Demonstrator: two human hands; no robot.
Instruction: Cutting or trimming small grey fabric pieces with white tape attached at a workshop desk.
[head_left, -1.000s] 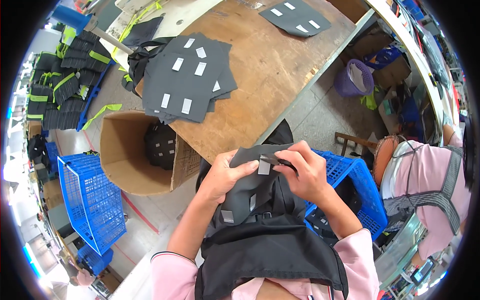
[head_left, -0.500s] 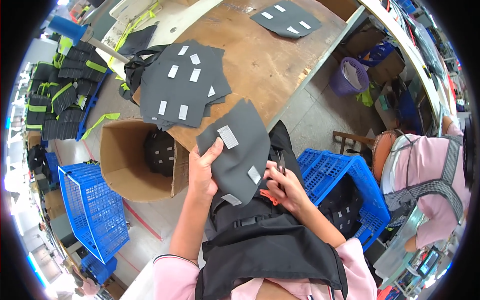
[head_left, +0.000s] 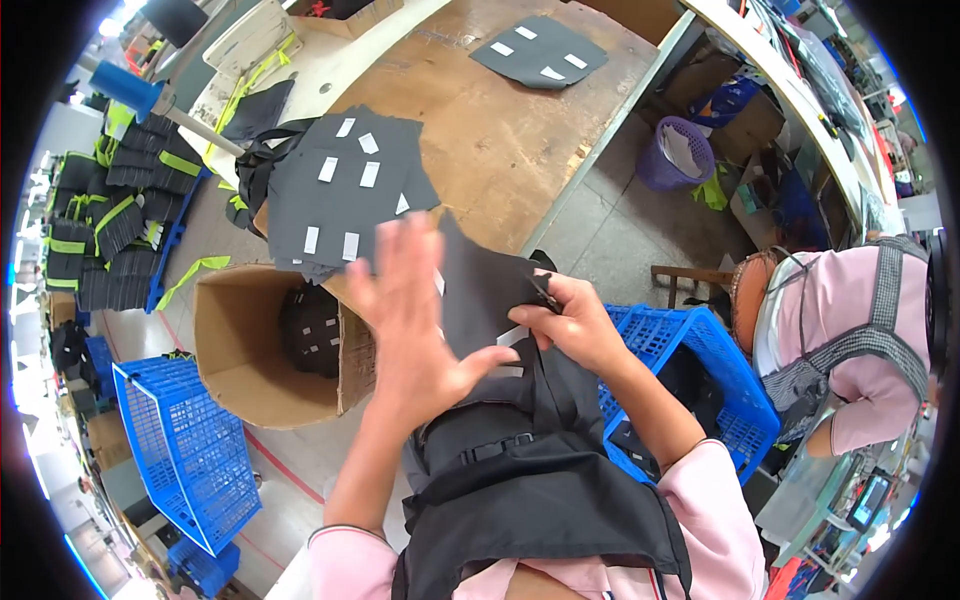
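- Left hand: one, at the centre of the frame, blurred; fingers spread, thumb stretched out to the side, nothing gripped. It overlapped the near left part of the dark grey piece in view; whether it touched could not be told.
- Right hand: one, just right of centre; thumb and fingers pinched the right edge of the dark grey piece, with dark snips also held there, partly hidden by the fingers.
- Dark grey piece: one, flat, flexible, bearing pale patches; located at the centre of the frame, between the hands and above the person's lap.
- Table: one, brown top, worn, upper centre.
- Stack of grey pieces: fanned, with pale patches, on the table's left part.
- Single grey piece: four pale patches, on the table's far part, top of the frame.
- Cardboard box: one, left of centre, dark patched pieces inside.
- Blue crates: two, one at lower left, one right of the right hand, the latter with dark pieces inside.
- Purple basket: one, upper right, pale contents.
- Co-worker: one, pink top, right side.
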